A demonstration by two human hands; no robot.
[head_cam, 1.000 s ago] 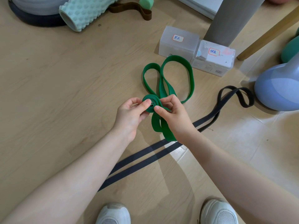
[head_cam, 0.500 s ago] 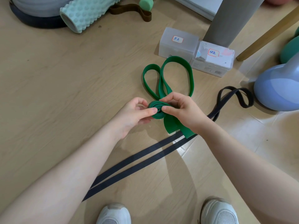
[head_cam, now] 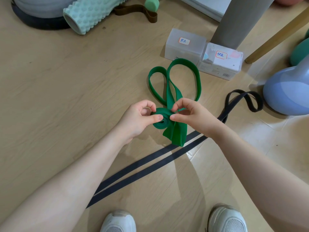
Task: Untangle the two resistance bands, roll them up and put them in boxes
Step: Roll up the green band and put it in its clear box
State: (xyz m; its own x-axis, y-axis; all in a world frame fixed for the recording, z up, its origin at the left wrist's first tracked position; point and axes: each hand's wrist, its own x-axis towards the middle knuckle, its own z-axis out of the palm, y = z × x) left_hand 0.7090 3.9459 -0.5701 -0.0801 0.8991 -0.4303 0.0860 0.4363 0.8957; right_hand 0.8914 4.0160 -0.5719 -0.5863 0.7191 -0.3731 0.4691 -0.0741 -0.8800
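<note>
Above the floor, both hands' fingers [head_cam: 158, 117] pinch the green band [head_cam: 173, 97] (seemingly half-rolled, loops trailing).

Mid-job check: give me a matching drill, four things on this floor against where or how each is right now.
Things:
1. green band
2. black band
3. brown band
4. two plastic boxes

States:
A. stretched flat across the floor, untouched
B. side by side beyond the green loops
C. partly rolled, pinched by left hand and right hand
D. far off, beside the foam roller

Pairs: 1-C, 2-A, 3-D, 4-B
</note>
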